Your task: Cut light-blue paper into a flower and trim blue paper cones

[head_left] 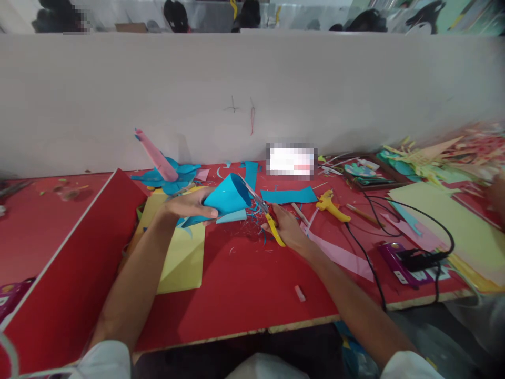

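Observation:
A rolled cone of blue paper (225, 196) is held in my left hand (189, 204), its wide mouth facing right. Scissors with yellow and red handles (275, 230) sit in my right hand (289, 225), the fingers wrapped round the grips. Their blades point up and left and meet the rim of the cone; whether they cut into it I cannot tell. Thin blue paper shavings (258, 218) lie on the red table below. Behind my left hand stands a pink paper tube on a blue petal-shaped base (169, 179). A blue paper strip (289, 195) lies beyond the scissors.
A yellow glue gun (332, 206) with a black cord lies to the right, near a purple power box (406, 263). Yellow sheets (183, 263) lie under my left arm. A red upright divider (79, 263) stands at left. Another person's hand (496, 197) shows at far right.

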Demonstrator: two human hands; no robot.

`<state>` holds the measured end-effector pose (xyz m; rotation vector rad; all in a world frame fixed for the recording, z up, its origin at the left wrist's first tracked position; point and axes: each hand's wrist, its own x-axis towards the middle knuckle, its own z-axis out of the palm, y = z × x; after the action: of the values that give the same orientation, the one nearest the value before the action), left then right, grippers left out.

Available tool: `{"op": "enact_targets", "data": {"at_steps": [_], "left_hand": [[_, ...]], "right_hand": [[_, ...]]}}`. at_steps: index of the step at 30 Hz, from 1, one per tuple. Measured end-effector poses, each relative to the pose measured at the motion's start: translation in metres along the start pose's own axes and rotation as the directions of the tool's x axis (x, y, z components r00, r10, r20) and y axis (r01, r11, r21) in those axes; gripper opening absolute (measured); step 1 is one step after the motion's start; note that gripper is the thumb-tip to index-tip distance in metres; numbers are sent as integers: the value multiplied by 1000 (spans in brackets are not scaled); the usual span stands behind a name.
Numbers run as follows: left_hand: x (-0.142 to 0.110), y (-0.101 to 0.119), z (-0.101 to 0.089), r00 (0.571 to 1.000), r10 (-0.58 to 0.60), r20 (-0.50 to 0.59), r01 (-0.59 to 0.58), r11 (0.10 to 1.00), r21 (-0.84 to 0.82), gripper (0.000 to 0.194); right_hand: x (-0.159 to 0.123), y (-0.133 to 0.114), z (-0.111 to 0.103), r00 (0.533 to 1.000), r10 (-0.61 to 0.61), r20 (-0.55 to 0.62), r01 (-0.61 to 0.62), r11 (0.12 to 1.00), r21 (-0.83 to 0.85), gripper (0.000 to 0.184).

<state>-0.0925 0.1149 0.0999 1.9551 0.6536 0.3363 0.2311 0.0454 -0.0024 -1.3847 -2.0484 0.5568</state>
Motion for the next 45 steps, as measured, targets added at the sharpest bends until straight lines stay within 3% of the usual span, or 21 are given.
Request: {"op": "enact_targets", "data": {"at_steps": [7,16,28,35,38,41,45], "left_hand": [[1,0,-1,999,42,21,-41,999,-14,64],[2,5,1,992,-20,125,32,995,-90,59],[0,4,2,988,-30,153,61,977,-205,56],[3,5,6,986,37,163,10,961,-278,54],[4,5,7,988,-22,152,52,980,-192,57],[12,8,13,990,-131,43,129,990,53,62],[30,5,32,986,-157,-48,164,933,320,71]], "right_hand": [[0,0,-1,999,32,-4,-32,999,-14,26],[0,0,0,999,34,-23,-35,999,-41,30],[1,-2,-1,997,55,-45,-59,993,-106,32],[4,-2,0,987,120,-105,-112,990,82,43],[4,-3,2,977,166,-132,-122,948,292,44],[2,-8,3,972,209,-107,-129,856,500,42],[-1,-15,4,978,205,-42,-143,803,578,47]]}}
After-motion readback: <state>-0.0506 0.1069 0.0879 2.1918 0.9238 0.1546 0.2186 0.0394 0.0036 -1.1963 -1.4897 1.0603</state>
